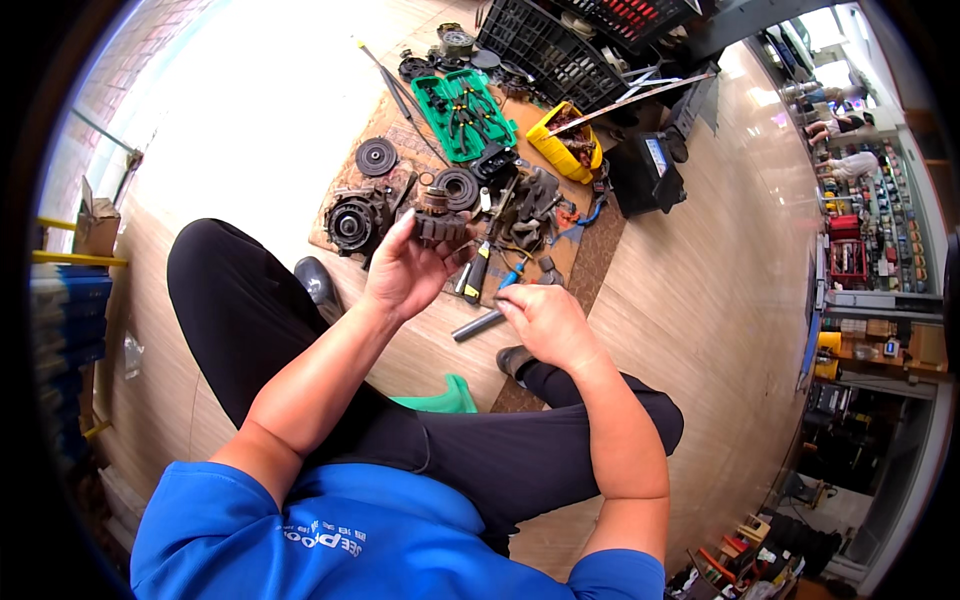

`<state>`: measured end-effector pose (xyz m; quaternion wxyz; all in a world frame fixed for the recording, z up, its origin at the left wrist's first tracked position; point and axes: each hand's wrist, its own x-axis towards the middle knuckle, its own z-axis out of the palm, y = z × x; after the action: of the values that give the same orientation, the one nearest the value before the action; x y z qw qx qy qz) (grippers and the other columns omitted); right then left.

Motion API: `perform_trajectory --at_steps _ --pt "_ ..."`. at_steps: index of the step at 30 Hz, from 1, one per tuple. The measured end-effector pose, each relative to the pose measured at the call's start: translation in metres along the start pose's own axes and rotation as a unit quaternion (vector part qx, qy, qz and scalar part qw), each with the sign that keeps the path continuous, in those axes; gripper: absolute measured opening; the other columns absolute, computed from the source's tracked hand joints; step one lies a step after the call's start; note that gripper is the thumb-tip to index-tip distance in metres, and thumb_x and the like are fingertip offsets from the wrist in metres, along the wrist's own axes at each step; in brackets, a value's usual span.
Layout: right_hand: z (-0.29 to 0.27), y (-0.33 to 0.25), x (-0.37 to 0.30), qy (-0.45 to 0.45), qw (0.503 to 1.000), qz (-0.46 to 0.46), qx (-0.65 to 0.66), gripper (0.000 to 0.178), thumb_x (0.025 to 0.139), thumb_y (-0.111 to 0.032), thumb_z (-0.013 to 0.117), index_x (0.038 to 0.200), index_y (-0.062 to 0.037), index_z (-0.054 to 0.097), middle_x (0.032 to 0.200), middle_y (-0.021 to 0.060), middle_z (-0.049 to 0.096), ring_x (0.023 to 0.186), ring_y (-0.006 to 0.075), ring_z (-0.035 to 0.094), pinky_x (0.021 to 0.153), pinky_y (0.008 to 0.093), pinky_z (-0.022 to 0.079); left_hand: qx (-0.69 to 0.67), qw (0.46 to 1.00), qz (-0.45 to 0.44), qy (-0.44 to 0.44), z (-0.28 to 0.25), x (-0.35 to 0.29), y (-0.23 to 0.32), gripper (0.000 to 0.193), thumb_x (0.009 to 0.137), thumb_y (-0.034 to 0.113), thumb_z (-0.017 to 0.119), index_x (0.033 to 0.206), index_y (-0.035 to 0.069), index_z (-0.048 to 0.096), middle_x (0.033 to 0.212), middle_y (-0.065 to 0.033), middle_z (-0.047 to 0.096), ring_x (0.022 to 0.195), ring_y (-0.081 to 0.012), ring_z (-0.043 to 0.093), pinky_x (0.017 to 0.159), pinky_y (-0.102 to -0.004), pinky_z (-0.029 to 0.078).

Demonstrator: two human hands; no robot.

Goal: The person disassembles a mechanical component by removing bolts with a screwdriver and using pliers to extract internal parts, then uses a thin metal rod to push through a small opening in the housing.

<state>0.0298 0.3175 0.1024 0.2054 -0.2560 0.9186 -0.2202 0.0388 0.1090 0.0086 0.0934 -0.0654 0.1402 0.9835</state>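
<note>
My left hand (403,268) is raised and grips a rusty brown round metal part (440,222) with ribbed sides, holding it up in front of me. My right hand (545,318) hovers a little lower to the right with fingers curled; whether it pinches something small I cannot tell. Just beyond it on the floor lie a grey metal rod (478,325) and a blue-handled tool (507,279). Below the hands sit my legs in black trousers.
A cardboard mat (590,270) on the wooden floor carries a black pulley assembly (352,222), black discs (377,156), a green tool case (462,112), a yellow bin (565,142) and dark machine parts. Black crates (550,50) stand behind. A green object (440,400) lies by my knee.
</note>
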Motion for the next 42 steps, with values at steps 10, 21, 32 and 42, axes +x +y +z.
perform_trajectory --at_steps 10,21,32,42 --pt "-0.028 0.029 0.000 0.169 0.972 0.058 -0.153 0.017 0.090 -0.023 0.061 0.099 -0.0120 0.070 0.093 0.0095 0.070 0.084 0.0310 0.066 0.072 0.0401 0.053 -0.048 0.995 -0.060 -0.070 0.004 0.000 0.009 0.057 0.092 0.057 0.047 0.129 0.015 0.056 0.125 -0.0169 0.061 0.120 -0.0358 0.054 0.102 -0.0536 0.039" --pt "-0.057 0.036 -0.014 0.321 0.922 0.012 -0.218 0.012 0.088 -0.013 0.065 0.099 -0.0107 0.068 0.083 0.0096 0.066 0.076 0.0307 0.064 0.067 0.0386 0.051 0.123 0.991 0.046 0.004 0.014 0.000 0.007 0.049 0.087 0.016 0.065 0.131 0.005 0.046 0.123 -0.0103 0.060 0.112 -0.0207 0.060 0.092 -0.0411 0.053" --pt "-0.057 0.029 -0.020 0.296 0.927 -0.027 -0.231 0.013 0.085 -0.012 0.067 0.097 -0.0118 0.068 0.075 0.0091 0.061 0.071 0.0300 0.061 0.062 0.0387 0.048 0.138 0.977 0.128 0.098 0.009 0.010 0.002 0.043 0.087 0.008 0.067 0.124 0.008 0.045 0.114 -0.0073 0.059 0.103 -0.0209 0.061 0.089 -0.0407 0.052" --pt "-0.046 0.018 -0.017 0.240 0.947 -0.053 -0.208 0.012 0.083 -0.012 0.067 0.095 -0.0125 0.068 0.071 0.0082 0.060 0.067 0.0287 0.061 0.058 0.0390 0.048 0.214 0.920 0.210 0.252 0.003 0.019 0.007 0.066 0.078 0.000 0.077 0.128 0.002 0.035 0.115 -0.0114 0.056 0.103 -0.0208 0.060 0.092 -0.0351 0.051"
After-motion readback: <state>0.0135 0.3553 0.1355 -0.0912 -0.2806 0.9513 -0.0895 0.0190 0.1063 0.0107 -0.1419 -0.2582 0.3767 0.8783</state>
